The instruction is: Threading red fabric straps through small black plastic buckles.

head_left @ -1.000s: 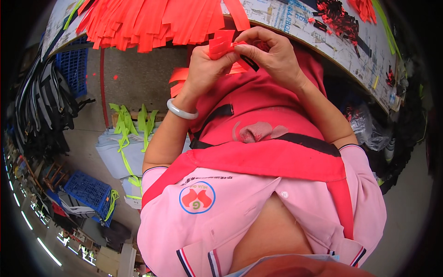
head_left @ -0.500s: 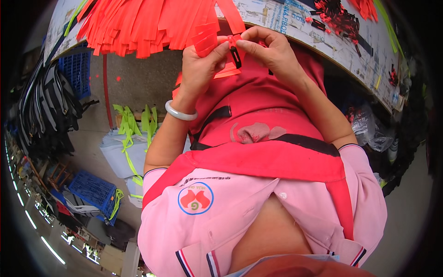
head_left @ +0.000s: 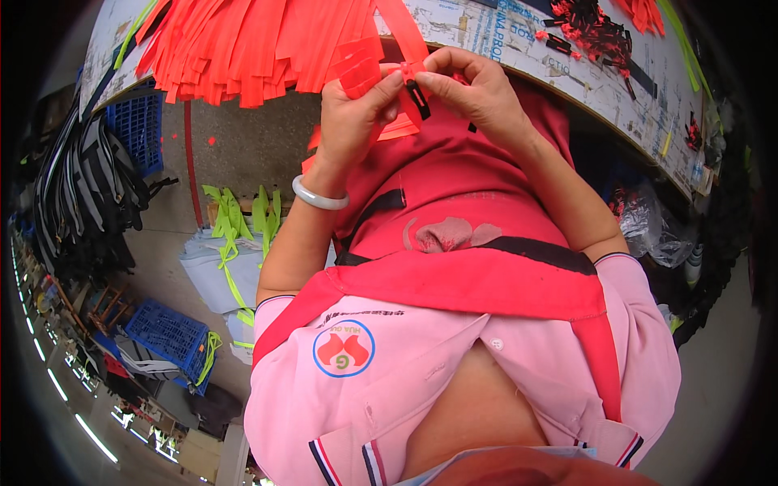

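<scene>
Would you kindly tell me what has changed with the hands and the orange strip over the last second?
Both hands, the left hand and the right hand, have moved up toward the table edge, carrying the orange strip and the small black slider with them. Nothing was let go. The pile of orange strips stayed put.

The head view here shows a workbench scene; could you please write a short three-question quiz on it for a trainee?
1. True or false: the left hand and right hand both hold the orange strap with the small black slider.
2. Which wrist wears the pale bangle? A left, B right.
3. Fill in: the pile of orange strips lies on the ______.

Key: 1 true; 2 A; 3 worktable.
</scene>
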The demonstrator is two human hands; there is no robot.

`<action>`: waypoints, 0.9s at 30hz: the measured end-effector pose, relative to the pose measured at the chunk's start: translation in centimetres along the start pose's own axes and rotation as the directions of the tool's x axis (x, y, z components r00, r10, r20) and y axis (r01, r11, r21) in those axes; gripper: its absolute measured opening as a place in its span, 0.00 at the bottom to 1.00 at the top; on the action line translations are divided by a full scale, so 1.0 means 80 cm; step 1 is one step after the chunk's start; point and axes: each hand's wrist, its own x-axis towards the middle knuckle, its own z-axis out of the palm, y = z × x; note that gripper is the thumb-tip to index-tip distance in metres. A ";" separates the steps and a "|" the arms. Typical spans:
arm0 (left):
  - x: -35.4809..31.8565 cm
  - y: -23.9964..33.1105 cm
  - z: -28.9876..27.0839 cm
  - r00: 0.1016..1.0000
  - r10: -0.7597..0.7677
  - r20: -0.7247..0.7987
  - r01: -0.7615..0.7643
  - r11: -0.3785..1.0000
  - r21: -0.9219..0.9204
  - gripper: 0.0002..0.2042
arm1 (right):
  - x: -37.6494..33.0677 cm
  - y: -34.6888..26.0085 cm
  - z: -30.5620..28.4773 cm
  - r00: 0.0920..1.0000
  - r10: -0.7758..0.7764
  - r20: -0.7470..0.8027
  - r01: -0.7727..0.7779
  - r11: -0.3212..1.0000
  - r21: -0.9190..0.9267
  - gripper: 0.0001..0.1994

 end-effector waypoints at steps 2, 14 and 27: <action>0.001 -0.001 0.000 1.000 0.001 0.001 -0.001 1.000 0.030 0.08 | 0.002 0.010 0.000 1.000 0.005 -0.017 -0.005 1.000 0.006 0.09; -0.004 -0.009 -0.011 0.996 0.034 0.086 -0.050 0.979 0.197 0.04 | 0.007 0.003 0.008 0.968 -0.251 -0.023 0.249 0.966 -0.062 0.07; -0.009 0.001 -0.004 0.972 0.171 0.160 -0.227 0.859 0.458 0.09 | 0.000 0.009 0.013 0.873 -0.486 0.029 0.466 0.817 -0.341 0.09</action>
